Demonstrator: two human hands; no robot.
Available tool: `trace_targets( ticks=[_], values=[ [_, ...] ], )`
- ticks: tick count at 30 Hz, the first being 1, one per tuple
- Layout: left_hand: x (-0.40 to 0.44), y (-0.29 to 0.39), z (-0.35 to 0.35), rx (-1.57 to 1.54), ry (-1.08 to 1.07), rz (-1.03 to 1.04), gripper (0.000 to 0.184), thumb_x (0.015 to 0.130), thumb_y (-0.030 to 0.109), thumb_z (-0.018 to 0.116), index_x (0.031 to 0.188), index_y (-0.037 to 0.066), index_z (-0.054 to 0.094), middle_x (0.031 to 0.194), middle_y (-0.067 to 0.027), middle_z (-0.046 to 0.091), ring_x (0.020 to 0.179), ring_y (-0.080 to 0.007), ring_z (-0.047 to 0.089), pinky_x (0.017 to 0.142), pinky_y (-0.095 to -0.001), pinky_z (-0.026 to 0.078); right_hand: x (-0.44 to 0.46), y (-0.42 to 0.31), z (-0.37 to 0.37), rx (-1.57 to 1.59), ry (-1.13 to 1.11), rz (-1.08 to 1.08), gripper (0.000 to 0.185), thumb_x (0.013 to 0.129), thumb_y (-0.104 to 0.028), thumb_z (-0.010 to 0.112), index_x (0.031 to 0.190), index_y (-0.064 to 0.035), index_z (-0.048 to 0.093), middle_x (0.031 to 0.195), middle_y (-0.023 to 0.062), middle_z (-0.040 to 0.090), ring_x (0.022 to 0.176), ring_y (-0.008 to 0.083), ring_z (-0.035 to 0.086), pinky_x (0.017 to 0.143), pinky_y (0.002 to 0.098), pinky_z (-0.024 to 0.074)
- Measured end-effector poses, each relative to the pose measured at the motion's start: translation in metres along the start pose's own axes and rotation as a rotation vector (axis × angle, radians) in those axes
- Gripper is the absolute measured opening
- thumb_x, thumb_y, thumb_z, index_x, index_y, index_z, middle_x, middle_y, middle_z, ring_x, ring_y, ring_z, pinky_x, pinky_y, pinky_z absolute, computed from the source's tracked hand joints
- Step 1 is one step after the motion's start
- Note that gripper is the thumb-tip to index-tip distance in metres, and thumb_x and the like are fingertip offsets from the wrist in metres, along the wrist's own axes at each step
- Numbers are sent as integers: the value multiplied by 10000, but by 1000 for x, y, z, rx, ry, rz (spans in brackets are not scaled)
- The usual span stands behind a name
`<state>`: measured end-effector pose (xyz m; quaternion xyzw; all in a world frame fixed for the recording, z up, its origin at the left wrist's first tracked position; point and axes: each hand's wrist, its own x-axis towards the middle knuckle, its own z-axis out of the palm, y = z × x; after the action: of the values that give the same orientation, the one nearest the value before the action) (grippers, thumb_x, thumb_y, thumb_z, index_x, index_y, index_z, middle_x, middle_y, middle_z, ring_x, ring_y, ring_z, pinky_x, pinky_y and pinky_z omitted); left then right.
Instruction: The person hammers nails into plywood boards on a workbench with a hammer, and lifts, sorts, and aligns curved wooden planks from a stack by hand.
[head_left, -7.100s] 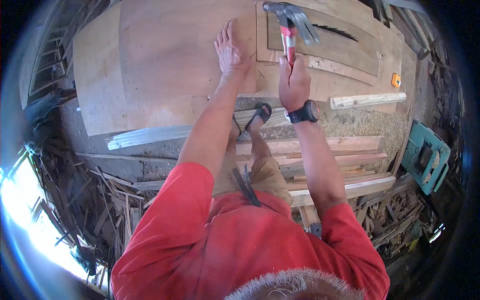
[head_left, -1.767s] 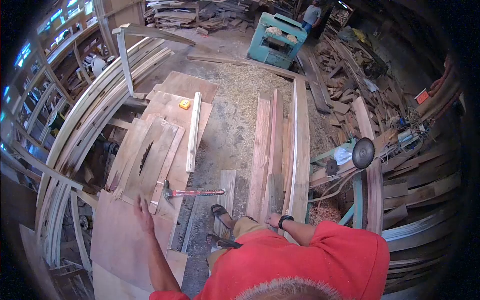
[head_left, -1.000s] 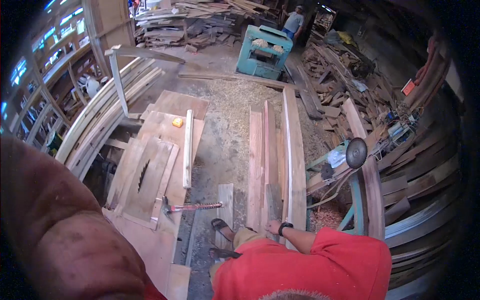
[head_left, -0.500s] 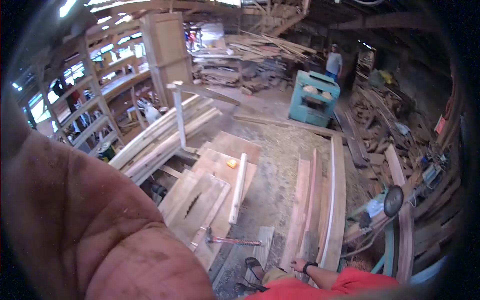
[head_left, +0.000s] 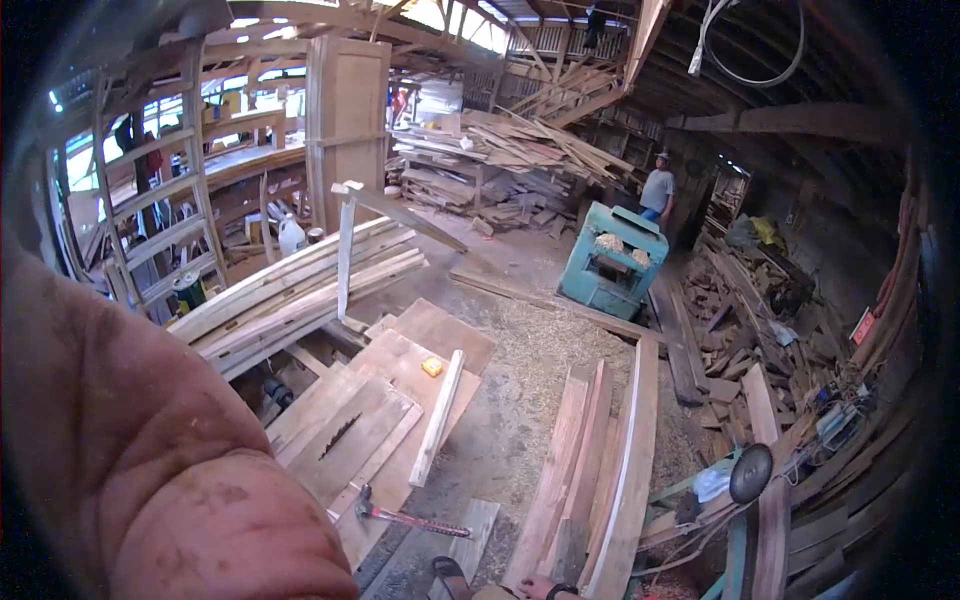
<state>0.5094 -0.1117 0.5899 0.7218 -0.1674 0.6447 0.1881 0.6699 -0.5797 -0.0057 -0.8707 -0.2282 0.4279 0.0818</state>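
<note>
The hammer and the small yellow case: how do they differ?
The hammer is long and slender; the yellow case is short and boxy. The hammer is red and dark; the yellow case is bright, tinged with orange. The hammer juts past the boards' edge; the yellow case lies wholly on them. Neither is held.

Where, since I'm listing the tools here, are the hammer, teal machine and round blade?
Hammer (head_left: 418,521), head view: middle of its handle.
Teal machine (head_left: 605,289), head view: front, below the opening.
Round blade (head_left: 751,473), head view: middle of its face.
</note>
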Motion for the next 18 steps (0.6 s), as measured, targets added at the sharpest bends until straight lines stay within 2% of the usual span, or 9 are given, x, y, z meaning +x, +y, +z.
trace_targets(
  ticks=[1,2,4,7,10,11,12,16,18],
  values=[
    [-1,2,0,-4,-1,3,596,953,442,472,1307,-37,493,1263,-192,540,1136,-276,533,1003,-416,419,-4,-1,5,-35,133,-108,420,898,-404,553,1134,-71,652,983,161,689,838,269,669,754,416,524],
    [-2,4,1,-2,0,3,593,954,440,472,1307,-36,494,1261,-191,541,1133,-275,534,1002,-415,420,-12,6,2,20,105,21,462,870,-364,622,1209,-50,622,1025,142,706,804,194,702,752,344,543],
    [-2,4,1,4,1,13,587,955,436,470,1305,-34,496,1257,-189,542,1129,-272,535,999,-413,421,-13,8,3,121,79,55,462,862,-307,649,1216,-14,606,997,133,706,762,186,688,701,332,539],
    [0,7,1,17,-9,36,579,956,431,468,1303,-31,499,1252,-185,545,1122,-267,536,994,-409,423,-12,8,11,250,76,107,441,874,-229,634,1241,10,578,967,141,702,737,192,679,689,333,535],
    [1,11,-3,23,-10,36,570,957,426,465,1300,-28,501,1246,-182,548,1115,-262,538,990,-406,426,-22,2,6,97,115,47,447,892,-297,584,1229,-3,594,964,152,708,826,223,691,795,369,524],
    [1,13,-5,23,-13,25,568,957,424,464,1299,-27,502,1244,-181,548,1113,-261,538,989,-405,426,-28,0,0,116,77,65,465,886,-314,588,1219,12,597,965,160,709,831,234,693,793,364,528],
    [3,14,-3,22,-12,21,565,958,422,463,1298,-26,503,1242,-180,549,1110,-259,539,987,-404,427,-25,4,11,241,175,57,482,880,-317,605,1219,26,594,952,166,710,814,229,694,767,353,538],
    [1,15,-5,20,-21,41,554,959,415,460,1295,-23,507,1235,-175,553,1101,-253,541,982,-399,430,-23,4,10,351,119,129,484,871,-308,633,1210,36,599,955,170,704,747,193,690,708,331,549],
    [-1,17,-9,20,-33,34,549,960,412,458,1294,-21,509,1231,-173,554,1097,-250,542,979,-397,432,-20,6,12,310,133,72,465,875,-303,637,1187,41,611,943,165,703,734,192,688,699,327,549]
  ],
)
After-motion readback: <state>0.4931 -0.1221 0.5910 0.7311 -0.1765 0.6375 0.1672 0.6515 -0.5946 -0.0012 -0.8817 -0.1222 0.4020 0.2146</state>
